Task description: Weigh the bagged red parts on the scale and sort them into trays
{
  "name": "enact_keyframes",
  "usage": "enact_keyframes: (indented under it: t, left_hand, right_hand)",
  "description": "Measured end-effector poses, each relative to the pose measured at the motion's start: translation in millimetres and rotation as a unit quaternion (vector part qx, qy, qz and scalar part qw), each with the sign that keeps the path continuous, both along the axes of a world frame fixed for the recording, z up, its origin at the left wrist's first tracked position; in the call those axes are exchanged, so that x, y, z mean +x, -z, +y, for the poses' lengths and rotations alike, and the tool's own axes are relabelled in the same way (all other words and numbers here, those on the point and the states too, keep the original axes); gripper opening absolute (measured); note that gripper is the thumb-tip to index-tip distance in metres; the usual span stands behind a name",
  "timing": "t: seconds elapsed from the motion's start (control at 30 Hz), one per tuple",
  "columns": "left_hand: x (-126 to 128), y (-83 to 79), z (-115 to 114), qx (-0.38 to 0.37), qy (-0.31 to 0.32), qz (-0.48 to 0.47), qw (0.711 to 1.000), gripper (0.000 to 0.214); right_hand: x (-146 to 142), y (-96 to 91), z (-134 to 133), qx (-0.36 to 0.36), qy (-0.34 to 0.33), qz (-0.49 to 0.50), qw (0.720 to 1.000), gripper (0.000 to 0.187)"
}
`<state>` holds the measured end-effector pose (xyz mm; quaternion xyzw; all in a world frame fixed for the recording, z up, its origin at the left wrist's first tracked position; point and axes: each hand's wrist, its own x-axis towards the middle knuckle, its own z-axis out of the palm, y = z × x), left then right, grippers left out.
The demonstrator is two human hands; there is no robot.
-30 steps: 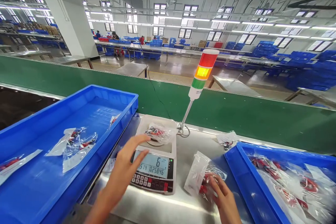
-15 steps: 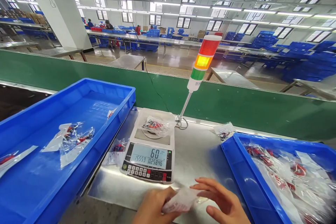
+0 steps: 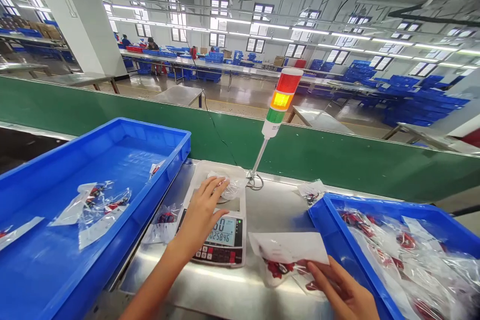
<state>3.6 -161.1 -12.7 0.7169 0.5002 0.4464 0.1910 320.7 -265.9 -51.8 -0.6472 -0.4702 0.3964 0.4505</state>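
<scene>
My left hand reaches over the digital scale, its fingers stretched out onto a clear plastic bag of red and dark parts on the weighing plate. The thumb stands apart from the fingers, and the hand covers part of the display. At the lower right, my right hand pinches the edge of another plastic bag with a white label panel. Red and black wire-like pieces show inside that bag. It is held above the metal table, between the scale and the right-hand bin.
A blue bin on the left holds several bags; a fuller blue bin stands at right. Loose bags lie left of the scale and near the barrier. A signal tower, lit amber, rises behind the scale before a green barrier.
My left hand has moved from the table front up to the bag on the scale. My right hand now holds a bag out to the right. The view has shifted slightly.
</scene>
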Motion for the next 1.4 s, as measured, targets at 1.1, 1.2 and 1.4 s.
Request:
enact_keyframes:
  t: [1.1, 1.2, 1.4]
  left_hand:
    - [-117, 150.3, -90, -0.025, -0.195, 0.147, 0.969, 0.072]
    - [-113, 160.8, -80, -0.036, -0.211, 0.109, 0.971, 0.069]
    - [-99, 134.0, -70, -0.050, -0.313, 0.007, 0.949, 0.050]
  right_hand:
    - [-77, -28.1, 67, 0.287, -0.119, -0.320, 0.895, 0.034]
    - [-71, -17.5, 53, 0.247, -0.089, -0.305, 0.915, 0.036]
    - [-76, -8.7, 37, 0.185, -0.074, -0.244, 0.949, 0.037]
